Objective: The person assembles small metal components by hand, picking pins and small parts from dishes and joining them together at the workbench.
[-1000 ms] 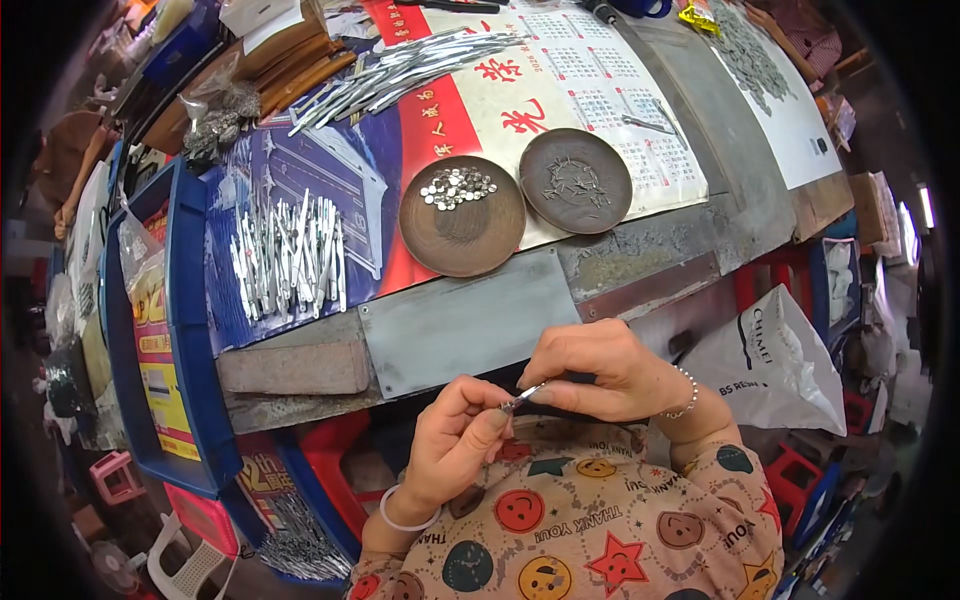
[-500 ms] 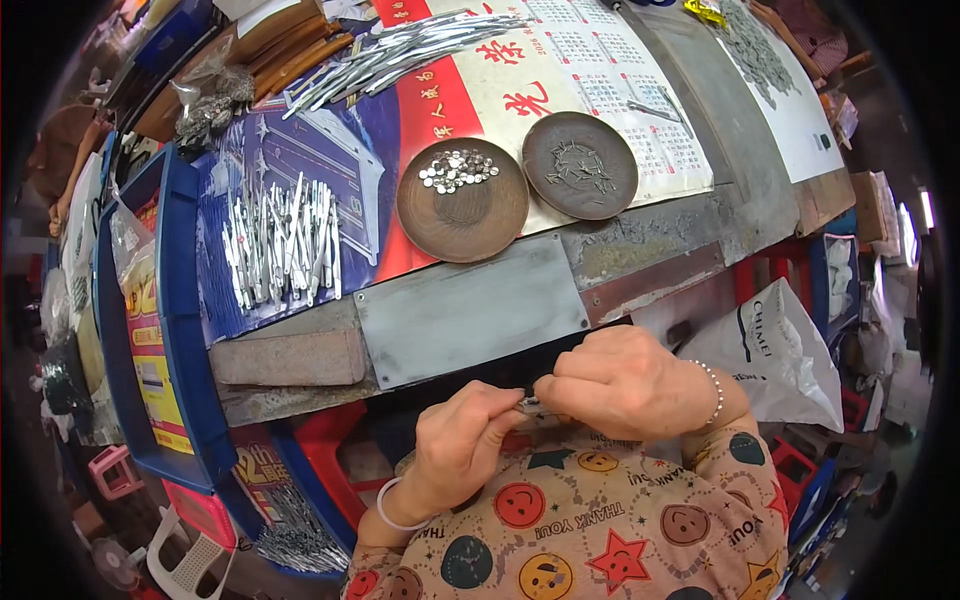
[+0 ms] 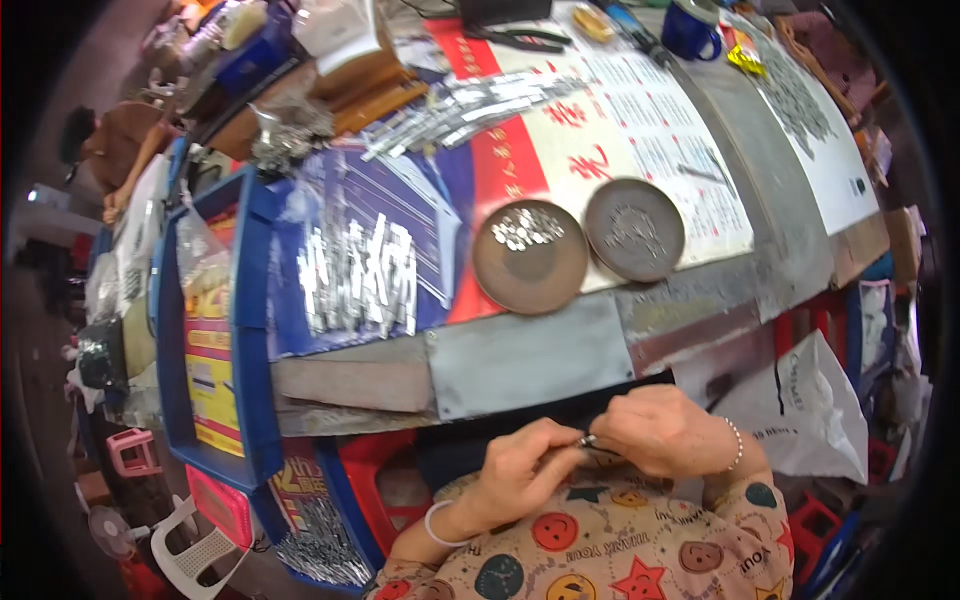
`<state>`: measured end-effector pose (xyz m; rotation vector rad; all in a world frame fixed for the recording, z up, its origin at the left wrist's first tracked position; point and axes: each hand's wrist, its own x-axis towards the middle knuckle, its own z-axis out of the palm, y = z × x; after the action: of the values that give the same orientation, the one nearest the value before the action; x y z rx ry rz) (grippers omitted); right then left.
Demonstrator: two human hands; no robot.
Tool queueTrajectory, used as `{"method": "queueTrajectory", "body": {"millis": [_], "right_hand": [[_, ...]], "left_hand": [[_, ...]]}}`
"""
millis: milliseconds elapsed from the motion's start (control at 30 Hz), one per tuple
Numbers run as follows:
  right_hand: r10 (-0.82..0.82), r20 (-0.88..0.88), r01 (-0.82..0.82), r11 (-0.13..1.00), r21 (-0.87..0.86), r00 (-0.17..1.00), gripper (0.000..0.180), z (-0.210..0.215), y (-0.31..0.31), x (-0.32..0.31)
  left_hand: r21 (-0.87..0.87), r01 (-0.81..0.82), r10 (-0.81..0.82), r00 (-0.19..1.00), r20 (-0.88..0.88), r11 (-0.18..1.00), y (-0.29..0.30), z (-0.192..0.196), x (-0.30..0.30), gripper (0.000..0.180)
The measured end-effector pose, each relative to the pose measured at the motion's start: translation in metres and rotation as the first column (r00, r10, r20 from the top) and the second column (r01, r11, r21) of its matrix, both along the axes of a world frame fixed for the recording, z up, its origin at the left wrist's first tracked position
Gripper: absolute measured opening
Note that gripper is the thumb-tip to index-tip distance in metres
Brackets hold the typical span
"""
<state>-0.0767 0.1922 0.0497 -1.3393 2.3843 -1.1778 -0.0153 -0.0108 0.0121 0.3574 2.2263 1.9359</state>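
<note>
The left hand (image 3: 510, 475), at six o'clock below the counter (image 3: 520, 360), has its fingers pinched narrow on a small metal piece (image 3: 587, 440); just to its right, the right hand (image 3: 665, 432) grips the same piece. Since half a second ago, both hands have edged together, still working the part. At twelve o'clock, two brown dishes (image 3: 530, 258) appear lower than before as the view tilted up.

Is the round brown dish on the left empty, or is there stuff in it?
Not empty. The left brown dish holds a small pile of shiny metal bits near its far edge; the rest of its bottom is bare.
</note>
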Motion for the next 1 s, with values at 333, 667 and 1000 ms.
{"method": "queueTrajectory", "body": {"millis": [333, 667, 1000], "right_hand": [[0.113, 0.116, -0.102, 0.990, -0.095, 0.987, 0.020, -0.012, -0.006, 0.010], [0.118, 0.231, -0.077, 0.980, -0.183, 0.966, 0.019, -0.017, -0.013, 0.004], [0.087, 0.331, -0.027, 0.983, -0.183, 0.940, 0.017, -0.027, -0.017, 0.003]], "left_hand": [[0.568, 0.073, -0.463, 0.668, 0.583, 0.820, -0.011, -0.013, 0.007, 0.025], [0.642, -0.082, -0.494, 0.568, 0.659, 0.762, -0.012, -0.021, 0.010, 0.013], [0.646, -0.116, -0.467, 0.597, 0.652, 0.754, -0.013, -0.024, 0.011, 0.016]]}}
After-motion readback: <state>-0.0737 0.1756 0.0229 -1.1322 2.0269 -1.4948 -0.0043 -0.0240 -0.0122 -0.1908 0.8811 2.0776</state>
